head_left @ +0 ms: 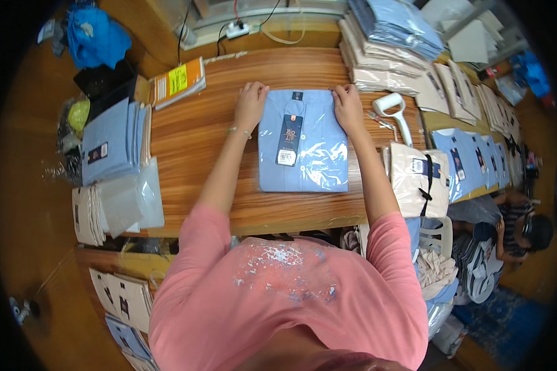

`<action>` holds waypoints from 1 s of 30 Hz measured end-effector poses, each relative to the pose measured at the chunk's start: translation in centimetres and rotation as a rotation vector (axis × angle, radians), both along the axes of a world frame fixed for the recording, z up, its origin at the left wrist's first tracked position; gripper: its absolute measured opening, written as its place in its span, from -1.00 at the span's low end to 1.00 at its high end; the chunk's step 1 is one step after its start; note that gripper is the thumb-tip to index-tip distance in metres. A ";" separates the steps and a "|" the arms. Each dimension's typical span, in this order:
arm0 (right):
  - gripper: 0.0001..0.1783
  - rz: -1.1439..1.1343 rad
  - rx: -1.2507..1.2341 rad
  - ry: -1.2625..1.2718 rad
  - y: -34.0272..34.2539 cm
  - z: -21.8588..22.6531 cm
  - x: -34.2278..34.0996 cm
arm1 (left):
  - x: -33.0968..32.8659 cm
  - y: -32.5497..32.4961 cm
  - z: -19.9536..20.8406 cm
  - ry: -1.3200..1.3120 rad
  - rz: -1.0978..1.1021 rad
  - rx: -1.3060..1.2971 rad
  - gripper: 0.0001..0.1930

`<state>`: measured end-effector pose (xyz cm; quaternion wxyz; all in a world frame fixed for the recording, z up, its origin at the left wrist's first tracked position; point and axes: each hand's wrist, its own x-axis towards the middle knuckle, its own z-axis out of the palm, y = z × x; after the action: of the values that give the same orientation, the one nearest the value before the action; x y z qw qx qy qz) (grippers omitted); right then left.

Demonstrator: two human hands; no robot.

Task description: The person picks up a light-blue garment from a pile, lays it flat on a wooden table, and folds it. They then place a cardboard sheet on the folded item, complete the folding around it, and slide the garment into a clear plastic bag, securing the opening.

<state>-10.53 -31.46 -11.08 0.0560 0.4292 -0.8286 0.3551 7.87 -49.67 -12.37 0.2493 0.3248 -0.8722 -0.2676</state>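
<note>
A folded light blue shirt [275, 164] in a clear, shiny plastic bag lies on the wooden table [185, 161] in front of me. Its dark hang tag [290, 141] with a white label hangs down the front. My left hand [250, 105] is closed on the bag's far left corner, fingers curled at the edge. At the far right corner, my right hand [348, 108] grips the bag the same way. The undersides of the fingertips are hidden. Right of that hand lies a white lint roller [390, 106], beside a small metal tool [382, 122].
Bagged beige and blue shirts form a tall pile [384, 49] at the far right. A beige bagged shirt [408, 191] with a black strap sits nearer. Blue shirts [111, 139] and an orange notebook [179, 83] are left. Another person [520, 229] is far right.
</note>
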 end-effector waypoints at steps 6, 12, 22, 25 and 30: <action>-0.63 -0.134 -0.087 0.040 -3.0 -1.8 6.0 | -2.6 6.3 -2.6 0.172 0.134 -0.056 -0.63; -0.60 -0.095 0.214 -0.005 -5.6 -9.2 7.6 | -4.2 7.3 -8.9 -0.075 0.140 -0.085 -0.58; -0.59 -0.050 0.222 0.062 -5.7 -11.2 6.4 | -4.4 7.1 -8.6 -0.137 0.130 -0.064 -0.55; -0.58 -0.071 0.157 0.018 -4.9 -11.7 6.4 | -4.6 7.8 -9.1 -0.098 0.114 -0.125 -0.52; -0.57 -0.093 0.202 -0.003 -4.7 -12.1 6.9 | -3.7 8.3 -8.8 -0.066 0.163 -0.136 -0.55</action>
<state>-3.61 -36.20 -23.19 0.0278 0.3932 -0.8792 0.2675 4.16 -41.39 -21.15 0.2627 0.3857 -0.8668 -0.1757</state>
